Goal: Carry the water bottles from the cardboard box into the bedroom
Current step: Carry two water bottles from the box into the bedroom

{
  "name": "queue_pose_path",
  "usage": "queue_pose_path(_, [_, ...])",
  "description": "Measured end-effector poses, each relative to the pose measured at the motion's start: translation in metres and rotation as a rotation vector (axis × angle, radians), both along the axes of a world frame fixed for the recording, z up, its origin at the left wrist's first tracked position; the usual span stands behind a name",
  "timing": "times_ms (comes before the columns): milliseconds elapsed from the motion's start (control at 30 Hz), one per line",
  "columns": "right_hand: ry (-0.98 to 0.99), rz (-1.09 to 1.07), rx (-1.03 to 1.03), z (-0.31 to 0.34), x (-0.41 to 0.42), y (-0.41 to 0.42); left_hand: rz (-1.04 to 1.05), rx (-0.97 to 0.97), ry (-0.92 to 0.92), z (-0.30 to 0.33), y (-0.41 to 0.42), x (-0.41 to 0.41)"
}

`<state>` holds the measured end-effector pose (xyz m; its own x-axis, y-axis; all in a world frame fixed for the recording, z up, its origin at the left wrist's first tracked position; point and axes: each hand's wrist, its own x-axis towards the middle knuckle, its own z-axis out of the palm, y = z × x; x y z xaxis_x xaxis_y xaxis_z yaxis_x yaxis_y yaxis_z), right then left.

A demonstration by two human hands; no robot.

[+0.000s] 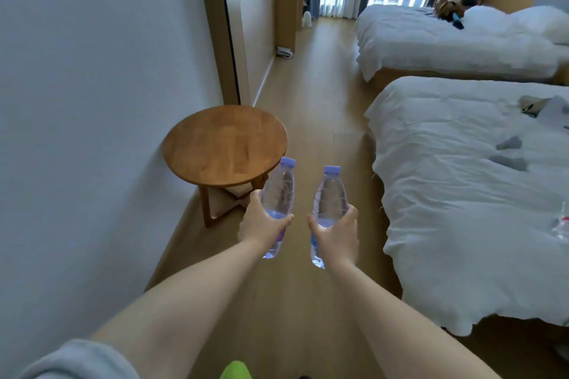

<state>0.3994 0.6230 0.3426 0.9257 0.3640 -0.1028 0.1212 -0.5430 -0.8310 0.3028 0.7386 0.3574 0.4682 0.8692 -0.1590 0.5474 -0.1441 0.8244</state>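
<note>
While arms reach forward, hands each clamped on a water bottle, left hand [261, 223] on left bottle [278, 191], right hand [337, 232] on right bottle [329, 198], seemingly full.

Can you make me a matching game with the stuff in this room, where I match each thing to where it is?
Things:
1. clear water bottle with a purple cap, left one
2. clear water bottle with a purple cap, right one
3. round wooden side table
4. white crumpled bed cover

Places:
A. on the right side of the room
B. gripped by the right hand
C. against the white wall on the left
D. gripped by the left hand

Pairs: 1-D, 2-B, 3-C, 4-A
</note>
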Motion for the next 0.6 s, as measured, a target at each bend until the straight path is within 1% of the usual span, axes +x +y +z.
queue_pose_path(133, [0.016, 0.017, -0.022, 0.007, 0.051, 0.041, 0.023, -0.012, 0.018, 0.003, 0.034, 0.057])
queue_pose_path(300, [0.015, 0.038, -0.047, 0.003, 0.124, 0.105, 0.022, -0.043, -0.032, -0.008, 0.098, 0.131])
queue_pose_path(500, [-0.001, 0.026, -0.053, -0.006, 0.224, 0.212, -0.002, -0.041, -0.106, -0.02, 0.211, 0.233])
queue_pose_path(600, [0.011, -0.015, -0.064, 0.002, 0.268, 0.261, -0.017, -0.034, -0.093, -0.015, 0.262, 0.276])
